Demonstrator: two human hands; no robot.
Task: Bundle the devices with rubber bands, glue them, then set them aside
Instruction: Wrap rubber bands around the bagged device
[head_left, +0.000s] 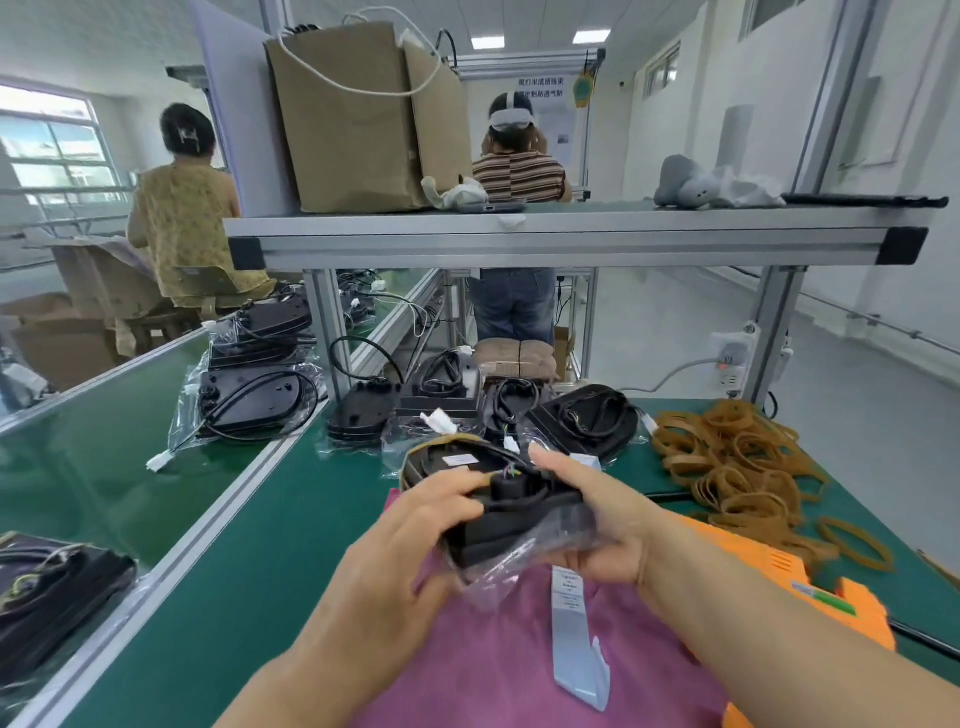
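Observation:
I hold a black device (498, 525) with a coiled cable, partly in a clear plastic bag, above the green table. My left hand (410, 540) grips its left side, thumb on the cable. My right hand (597, 519) grips the right side from below, forefinger stretched over the top. A tan rubber band (415, 457) runs round the device's far end. A heap of tan rubber bands (743, 462) lies to the right. An orange glue gun (810, 587) lies under my right forearm. More bagged black devices (576, 421) sit behind.
A pink cloth (519, 665) with a white label strip (571, 634) lies below my hands. Bundled devices (254, 395) rest on the green conveyor at left, another (47, 597) at the near left edge. An aluminium shelf (519, 234) with a paper bag hangs overhead. Two people work beyond.

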